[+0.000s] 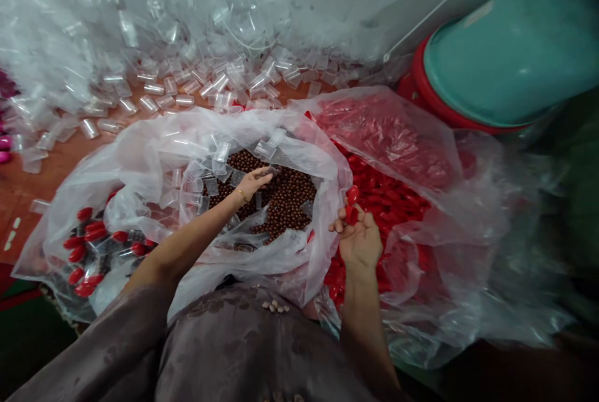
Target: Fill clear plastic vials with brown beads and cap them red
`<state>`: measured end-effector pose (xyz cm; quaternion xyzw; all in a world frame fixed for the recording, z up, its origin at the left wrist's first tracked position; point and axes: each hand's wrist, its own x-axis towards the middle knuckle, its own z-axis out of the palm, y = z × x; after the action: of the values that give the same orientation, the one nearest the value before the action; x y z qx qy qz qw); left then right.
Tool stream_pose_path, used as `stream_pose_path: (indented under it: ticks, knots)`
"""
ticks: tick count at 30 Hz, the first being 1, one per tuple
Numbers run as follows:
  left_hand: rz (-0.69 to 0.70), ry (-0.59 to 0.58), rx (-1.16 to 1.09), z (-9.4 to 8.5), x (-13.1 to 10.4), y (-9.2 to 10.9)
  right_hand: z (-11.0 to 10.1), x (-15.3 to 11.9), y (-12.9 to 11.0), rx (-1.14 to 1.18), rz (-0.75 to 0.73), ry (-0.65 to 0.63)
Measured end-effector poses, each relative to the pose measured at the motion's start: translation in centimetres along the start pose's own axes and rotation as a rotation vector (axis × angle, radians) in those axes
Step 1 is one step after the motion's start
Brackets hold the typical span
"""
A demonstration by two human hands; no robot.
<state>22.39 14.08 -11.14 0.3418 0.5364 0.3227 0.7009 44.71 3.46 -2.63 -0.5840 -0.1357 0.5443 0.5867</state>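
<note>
Left hand (257, 181) is reaching over beads (291, 202) — grip unclear; palm-up right hand (359, 236) is pinching red caps (352, 195). Tubes (148, 103) are littering the wall-side table (60, 171).

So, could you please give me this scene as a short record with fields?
left hand: over brown balls; grip unclear
right hand: holds red caps
right of balls: cap pile in clear plastic
left of balls: red-capped cups
behind: loose clear cups on an orange surface
back right: teal tub with red beneath
</note>
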Motion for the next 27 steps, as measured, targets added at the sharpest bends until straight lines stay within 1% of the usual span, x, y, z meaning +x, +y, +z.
stream_pose_path:
  ticks: [2,3,5,7,10,12,14,17,20,22,25,27]
  knots:
    - [0.092,-0.107,-0.112,-1.2,-1.0,0.0,0.7,-0.6,0.2,-0.031,-0.005,-0.045]
    - [0.124,-0.162,-0.126,-1.7,-1.6,0.0,1.1,-1.0,0.3,-0.053,-0.006,-0.067]
    - [0.16,-0.262,-0.115,-2.4,-2.8,0.3,2.3,-1.6,0.8,-0.094,0.016,-0.131]
    - [0.186,-0.323,-0.065,-2.7,-4.0,0.8,3.6,-2.1,1.2,-0.114,0.06,-0.205]
    - [0.258,-0.358,0.09,-2.5,-5.9,1.8,5.5,-2.5,1.7,-0.138,0.078,-0.267]
    - [0.317,-0.391,0.198,-2.0,-7.2,2.3,6.5,-2.6,2.0,-0.186,0.043,-0.271]
    - [0.372,-0.431,0.256,-1.4,-8.4,2.5,7.1,-2.8,2.1,-0.293,-0.023,-0.261]
    - [0.426,-0.447,0.293,-0.4,-9.8,2.2,7.2,-3.3,2.4,-0.504,-0.151,-0.267]
    - [0.44,-0.423,0.284,0.2,-10.6,1.5,6.6,-4.0,2.8,-0.623,-0.237,-0.309]
    - [0.44,-0.421,0.247,0.4,-10.9,1.0,6.1,-4.4,3.0,-0.637,-0.231,-0.36]
    - [0.424,-0.422,0.214,0.4,-11.1,0.4,5.3,-4.5,3.1,-0.608,-0.169,-0.438]
    - [0.409,-0.411,0.243,0.4,-11.2,0.3,5.1,-4.5,3.0,-0.597,-0.182,-0.421]
